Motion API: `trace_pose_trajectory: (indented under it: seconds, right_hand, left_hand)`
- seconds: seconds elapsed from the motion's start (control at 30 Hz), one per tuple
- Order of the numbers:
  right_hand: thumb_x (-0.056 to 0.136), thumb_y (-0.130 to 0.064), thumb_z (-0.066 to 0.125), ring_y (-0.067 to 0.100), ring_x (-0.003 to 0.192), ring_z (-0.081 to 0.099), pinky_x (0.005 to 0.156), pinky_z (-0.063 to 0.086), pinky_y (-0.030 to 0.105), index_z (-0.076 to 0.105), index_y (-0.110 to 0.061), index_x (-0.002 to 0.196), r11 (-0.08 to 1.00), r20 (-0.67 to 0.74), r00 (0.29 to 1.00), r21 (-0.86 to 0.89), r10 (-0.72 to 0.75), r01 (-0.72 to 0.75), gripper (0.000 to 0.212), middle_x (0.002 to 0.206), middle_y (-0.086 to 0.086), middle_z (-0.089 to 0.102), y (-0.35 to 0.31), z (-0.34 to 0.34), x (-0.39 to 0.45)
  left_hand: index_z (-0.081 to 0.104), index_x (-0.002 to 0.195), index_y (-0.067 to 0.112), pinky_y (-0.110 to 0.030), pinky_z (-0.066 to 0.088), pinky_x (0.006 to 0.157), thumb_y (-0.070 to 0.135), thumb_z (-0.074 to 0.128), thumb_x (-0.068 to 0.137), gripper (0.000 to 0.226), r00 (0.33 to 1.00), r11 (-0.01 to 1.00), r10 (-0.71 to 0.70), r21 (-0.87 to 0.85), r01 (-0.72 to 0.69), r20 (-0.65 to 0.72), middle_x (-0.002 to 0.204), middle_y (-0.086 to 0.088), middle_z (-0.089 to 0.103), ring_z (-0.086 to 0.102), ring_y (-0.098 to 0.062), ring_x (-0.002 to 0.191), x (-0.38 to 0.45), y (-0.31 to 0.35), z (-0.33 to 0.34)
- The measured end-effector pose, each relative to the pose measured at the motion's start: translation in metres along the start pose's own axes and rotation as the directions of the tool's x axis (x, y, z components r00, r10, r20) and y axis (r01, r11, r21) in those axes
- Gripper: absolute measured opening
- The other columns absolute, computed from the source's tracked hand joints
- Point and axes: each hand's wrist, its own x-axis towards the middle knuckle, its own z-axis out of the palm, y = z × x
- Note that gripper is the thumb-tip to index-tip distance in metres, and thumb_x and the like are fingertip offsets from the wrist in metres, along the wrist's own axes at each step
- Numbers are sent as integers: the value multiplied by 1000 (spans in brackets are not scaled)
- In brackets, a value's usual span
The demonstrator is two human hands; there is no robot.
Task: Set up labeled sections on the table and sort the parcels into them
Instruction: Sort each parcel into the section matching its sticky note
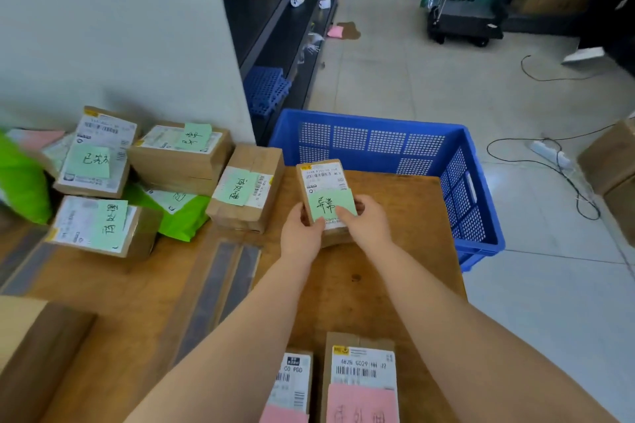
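While both arms reach forward from the bottom of the frame, the person's two hands meet on a small cardboard parcel (326,196) just above the centre of the picture, at the far edge of the wooden table (360,292). The left hand (302,233) grips the parcel's lower left corner, its thumb laid over the top face and the remaining fingers hidden under or behind the box. The right hand (367,221) holds the lower right side, thumb stretched flat across the green note (331,204) that lies on the parcel's top below its white shipping label. Both grips are narrow, closed to the width of the box; whether the parcel rests on the table or is lifted slightly cannot be told.

Just behind the parcel, in the centre right of the frame, a blue plastic crate (385,144) stands against the table's far edge. To the left of the held parcel, a brown box with a green note (247,189) sits on the table. Further left, in the middle left of the frame, more boxes carry green handwritten notes: one at the back (182,154), one tilted on a pile (99,154), and one nearer the viewer (103,227). Green plastic mailers (178,213) lie among them.

At the bottom centre, two parcels lie side by side between the forearms, each bearing a pink note: the left one (292,385) partly covered by the left arm, the right one (360,378) showing a barcode label.
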Motion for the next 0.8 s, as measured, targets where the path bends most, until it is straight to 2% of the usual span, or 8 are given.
trace_pose_trajectory:
  seconds: [0.17,0.23,0.3,0.4,0.53,0.67,0.73,0.8]
  right_hand:
    - [85,-19,66,-2,79,57,50,46,8,52,-28,98,961,-66,997,271,-47,63,22,97,-12,60,-38,-11,-35]
    - [84,-20,68,-4,79,56,53,48,10,49,-34,89,939,-69,994,326,-90,108,24,88,-20,56,-62,-14,-54]
    - [83,-20,68,-4,83,57,63,49,14,49,-37,85,924,-59,986,346,-155,166,26,87,-23,55,-87,-14,-74]
    - [82,-18,69,-4,84,57,65,49,14,52,-30,92,899,-21,970,370,-243,233,23,89,-22,57,-125,-6,-106]
    - [81,-17,70,-3,85,60,65,51,12,56,-21,100,848,44,947,460,-318,264,23,93,-16,62,-171,22,-158]
    - [82,-18,70,-1,86,61,68,50,15,55,-32,88,815,142,924,531,-356,232,21,91,-17,62,-208,71,-224]
    - [82,-18,70,3,87,62,72,52,19,57,-27,90,807,187,908,548,-374,219,18,93,-12,65,-222,102,-259]
    - [81,-17,71,9,88,64,75,53,25,58,-20,95,806,224,893,552,-391,215,19,95,-6,67,-237,134,-295]
  left_hand:
    - [44,134,20,-18,43,83,14,60,88,50,992,985,106,-125,-115,-75,129,2,56,48,-5,107,-30,27,-32]
    - [47,132,19,-27,44,95,12,61,86,48,988,969,119,-207,-136,-94,127,0,57,52,-10,112,-47,39,-54]
    - [49,130,18,-39,47,99,9,60,86,46,991,939,92,-324,-118,-94,126,-3,60,57,-18,113,-67,49,-80]
    - [50,129,18,-41,52,92,9,60,87,44,988,898,103,-416,-140,-111,122,-3,62,63,-19,105,-93,57,-127]
    - [57,113,26,-21,54,63,12,60,87,30,969,865,169,-444,-234,-182,112,3,64,64,-8,91,-130,58,-200]
    - [58,117,21,-33,56,69,12,61,87,32,948,845,178,-451,-285,-265,111,0,67,66,-17,96,-172,40,-283]
    - [57,123,16,-25,54,63,13,61,86,37,930,847,163,-438,-302,-328,109,0,68,66,-16,93,-195,24,-325]
    - [55,125,13,-27,56,69,12,61,87,38,917,836,158,-444,-322,-367,109,-3,68,67,-18,95,-219,6,-369]
